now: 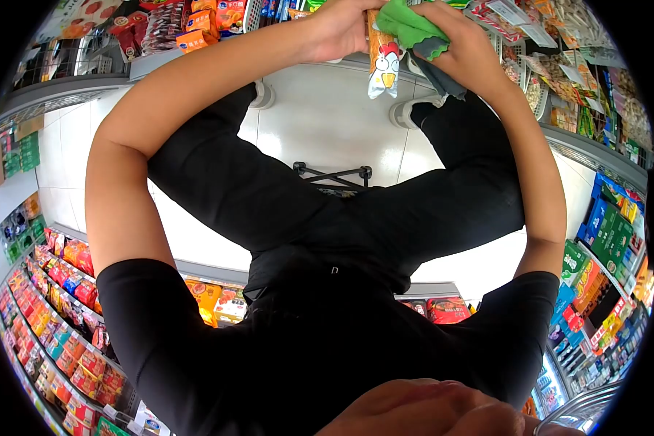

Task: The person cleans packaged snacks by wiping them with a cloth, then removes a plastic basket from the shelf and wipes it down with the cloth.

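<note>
At the top of the head view, my left hand (pixel 338 30) is closed on the upper part of a narrow orange snack packet (pixel 384 62). The packet hangs upright, with a cartoon chicken and a pale crimped lower end. My right hand (pixel 463 45) grips a green cloth (pixel 413 27), which lies against the packet's upper right side. A dark grey cloth (pixel 440 75) dangles below the same hand. The fingertips of both hands are partly hidden by the cloth and the top edge of the view.
Shelves of packaged snacks (pixel 198 27) stand in front, with a grey shelf edge (pixel 73 89) curving round. More goods fill racks on the left (pixel 80 363) and right (pixel 607 240). Between my spread legs, a folding stool's black frame (pixel 333 174) stands on the tiled floor (pixel 327 116).
</note>
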Demonstrator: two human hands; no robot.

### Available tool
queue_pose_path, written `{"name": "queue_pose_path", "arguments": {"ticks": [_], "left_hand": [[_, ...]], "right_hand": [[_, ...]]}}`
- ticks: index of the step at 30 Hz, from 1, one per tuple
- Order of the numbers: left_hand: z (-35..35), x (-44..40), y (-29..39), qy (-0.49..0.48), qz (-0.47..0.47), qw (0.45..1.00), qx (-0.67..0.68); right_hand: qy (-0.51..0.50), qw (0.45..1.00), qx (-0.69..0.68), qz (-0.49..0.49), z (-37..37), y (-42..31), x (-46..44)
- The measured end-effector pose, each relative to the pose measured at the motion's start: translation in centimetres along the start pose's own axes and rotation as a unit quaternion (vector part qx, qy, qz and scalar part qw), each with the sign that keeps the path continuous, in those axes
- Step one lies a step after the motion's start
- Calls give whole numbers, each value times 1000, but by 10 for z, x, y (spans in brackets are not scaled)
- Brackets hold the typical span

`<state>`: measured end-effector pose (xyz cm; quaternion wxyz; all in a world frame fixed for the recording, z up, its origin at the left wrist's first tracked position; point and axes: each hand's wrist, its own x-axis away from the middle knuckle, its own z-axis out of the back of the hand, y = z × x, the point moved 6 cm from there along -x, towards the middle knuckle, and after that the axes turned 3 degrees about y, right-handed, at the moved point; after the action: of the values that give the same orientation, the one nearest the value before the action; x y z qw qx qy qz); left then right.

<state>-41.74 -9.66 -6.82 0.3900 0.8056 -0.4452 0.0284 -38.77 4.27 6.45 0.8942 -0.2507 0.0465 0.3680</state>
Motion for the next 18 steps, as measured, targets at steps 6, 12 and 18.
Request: {"name": "queue_pose_path", "arguments": {"ticks": [6, 12, 18], "left_hand": [[-14, 12, 17, 36, -125, 991, -45], [8, -4, -4, 95, -88, 985, -117], [20, -6, 1, 94, -75, 991, -65]], "right_hand": [[-6, 1000, -21, 20, 7, -2, -1], [-76, 996, 14, 33, -8, 29, 14], [-81, 995, -43, 28, -14, 10, 13]]}}
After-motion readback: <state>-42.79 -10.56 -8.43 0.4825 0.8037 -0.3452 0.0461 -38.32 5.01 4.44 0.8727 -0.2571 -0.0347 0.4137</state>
